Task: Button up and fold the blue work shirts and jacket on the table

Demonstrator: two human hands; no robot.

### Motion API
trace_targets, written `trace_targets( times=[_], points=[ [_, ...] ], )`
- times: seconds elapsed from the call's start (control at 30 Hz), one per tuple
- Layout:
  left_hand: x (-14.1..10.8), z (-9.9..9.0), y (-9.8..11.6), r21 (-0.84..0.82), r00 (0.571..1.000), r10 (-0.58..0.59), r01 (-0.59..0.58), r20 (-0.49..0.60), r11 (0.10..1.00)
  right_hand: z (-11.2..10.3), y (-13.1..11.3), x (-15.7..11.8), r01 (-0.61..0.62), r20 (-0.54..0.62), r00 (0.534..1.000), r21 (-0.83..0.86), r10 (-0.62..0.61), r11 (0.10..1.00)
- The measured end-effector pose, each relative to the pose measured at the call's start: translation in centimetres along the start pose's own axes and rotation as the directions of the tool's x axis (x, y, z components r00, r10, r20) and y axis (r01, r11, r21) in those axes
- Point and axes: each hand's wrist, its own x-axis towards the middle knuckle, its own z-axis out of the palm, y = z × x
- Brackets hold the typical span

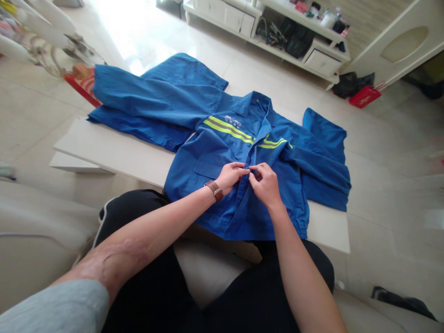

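Note:
A blue work jacket (211, 152) with yellow and grey reflective stripes lies spread on a low white table, collar away from me. My left hand (231, 177), with a brown watch strap at the wrist, pinches the edge of its front placket from the left. From the right, my right hand (265, 184) grips the same placket, its thumb and fingers meeting close to the left fingertips. What looks like a small button shows between the fingertips, partly covered. Above the hands the front flap lies loosely overlapped up to the collar.
Another blue garment (187, 69) lies under the jacket, its ends sticking out on both sides. The white table's (138, 159) edge is near my knees. Beyond stands a white cabinet (222, 16); a red box (365, 96) and black bag (350, 84) sit on the floor.

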Motion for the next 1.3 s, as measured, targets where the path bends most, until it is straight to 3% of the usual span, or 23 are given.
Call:
trace_targets(
  times=[0.2, 0.93, 1.3],
  points=[
    [-0.04, -0.08, 0.02, 0.015, 0.999, 0.035, -0.036, 0.041, 0.999, -0.02, -0.01, 0.02, -0.019, -0.022, 1.0, -0.042, 0.018, 0.999],
    [0.07, 0.16, -0.27, 0.029, 1.0, 0.017, -0.016, -0.025, 0.999, -0.08, -0.3, -0.03, 0.002, 0.0, 1.0, -0.049, -0.002, 0.999],
    [-0.24, 0.1, -0.14, 0.092, 0.992, 0.123, -0.12, -0.022, 0.989, 0.16, 0.61, 0.1, 0.006, 0.109, 0.994, -0.074, 0.002, 0.997]
  ],
)
